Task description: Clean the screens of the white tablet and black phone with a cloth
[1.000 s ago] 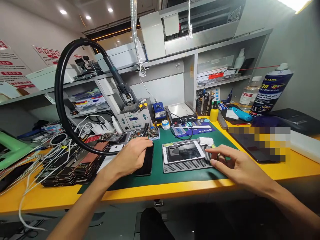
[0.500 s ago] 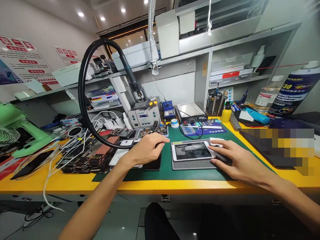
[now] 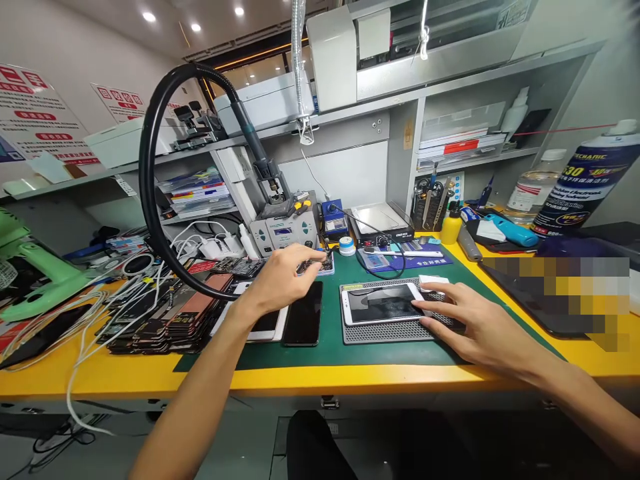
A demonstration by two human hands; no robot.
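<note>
Your right hand (image 3: pixel 470 320): open, thumb and fingers parted, fingertips at the right end of a white-framed phone (image 3: pixel 383 304); that phone, one of its kind, lies dark screen up on a perforated grey pad (image 3: pixel 385 335), itself on the green mat (image 3: pixel 330 353) over the yellow bench (image 3: pixel 325 380). White folded piece (image 3: pixel 431 283), one, on the pad's far right corner, just beyond your fingers. Your left hand (image 3: pixel 285 277): fingers bent forward, raised over the near left of the mat — whether they grip anything, you cannot tell from this view. Beneath and beside it: a black phone (image 3: pixel 304 327), flat, and a second white phone (image 3: pixel 270 328), partly covered by your hand. To the left, stacked phone parts (image 3: pixel 170 320) and a looping black hose (image 3: pixel 150 153); behind, a grey control unit (image 3: pixel 287 231) — and, nearby, a small blue-and-white jar (image 3: pixel 346 246)
</note>
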